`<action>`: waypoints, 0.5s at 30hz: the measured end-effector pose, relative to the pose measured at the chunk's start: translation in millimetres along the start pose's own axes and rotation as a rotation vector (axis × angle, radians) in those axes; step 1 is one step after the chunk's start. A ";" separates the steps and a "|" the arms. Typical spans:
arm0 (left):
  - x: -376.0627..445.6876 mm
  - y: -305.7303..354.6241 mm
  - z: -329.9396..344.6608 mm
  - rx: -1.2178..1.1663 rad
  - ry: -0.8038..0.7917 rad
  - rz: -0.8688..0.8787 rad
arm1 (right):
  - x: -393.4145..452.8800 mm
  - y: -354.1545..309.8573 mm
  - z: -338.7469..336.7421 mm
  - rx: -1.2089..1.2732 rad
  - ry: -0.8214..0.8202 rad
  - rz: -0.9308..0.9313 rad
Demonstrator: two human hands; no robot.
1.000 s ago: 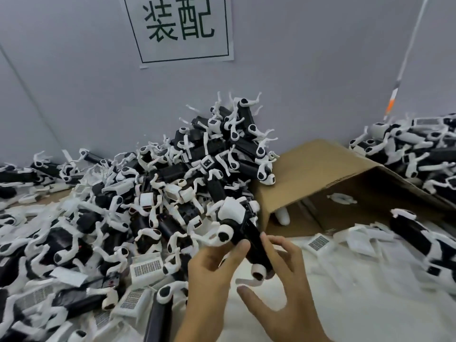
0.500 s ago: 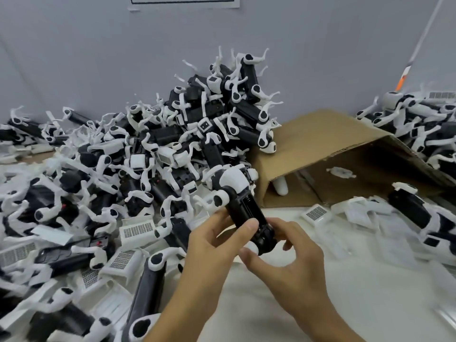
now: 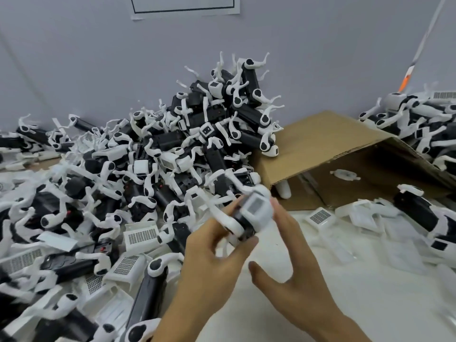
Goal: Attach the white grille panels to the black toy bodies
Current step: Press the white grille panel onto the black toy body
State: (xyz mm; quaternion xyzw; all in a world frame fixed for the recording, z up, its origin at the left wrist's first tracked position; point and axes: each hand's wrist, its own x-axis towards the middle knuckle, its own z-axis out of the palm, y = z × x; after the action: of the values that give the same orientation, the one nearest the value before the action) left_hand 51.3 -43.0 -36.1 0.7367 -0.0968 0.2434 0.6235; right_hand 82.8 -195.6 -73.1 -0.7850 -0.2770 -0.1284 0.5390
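Both my hands hold one black toy body with white legs and a white head block above the white table top. My left hand grips its lower end from the left with curled fingers and thumb. My right hand wraps its fingers behind the white head end, thumb pointing left below the toy. The toy is blurred by motion, its white head face turned toward me. Loose white grille panels lie at left and at right.
A large heap of black toy bodies with white legs fills the left and rises against the grey wall. A tipped cardboard box lies open behind my hands. More toys pile on its right. White table surface lies at lower right.
The toy has been turned in my hands: its black underside faced me before, now the white head block does. The camera tilted further down, and the hands sit a little right.
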 end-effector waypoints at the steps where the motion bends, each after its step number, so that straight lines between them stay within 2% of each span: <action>1: 0.6 -0.3 -3.1 0.182 0.007 0.148 | -1.0 0.7 -1.7 0.005 0.018 -0.033; 3: 2.5 -6.3 -8.3 0.551 0.029 0.411 | -1.5 -3.0 -4.7 0.062 0.089 -0.070; 5: 2.9 -11.0 -8.5 0.725 0.013 0.460 | -2.5 -8.4 -5.1 0.081 0.119 -0.089; 11: -2.7 -14.0 -2.3 0.769 -0.075 0.425 | -4.8 -12.2 2.3 0.047 0.258 -0.059; 15: -2.1 -11.4 -1.1 0.751 -0.078 0.424 | -1.7 -11.8 -4.5 0.058 0.229 -0.030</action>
State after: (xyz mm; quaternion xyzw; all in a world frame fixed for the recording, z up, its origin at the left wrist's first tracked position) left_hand 54.3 -39.9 -46.9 0.8848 -0.1741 0.3565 0.2443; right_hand 75.1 -197.1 -63.1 -0.7451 -0.2290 -0.2176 0.5875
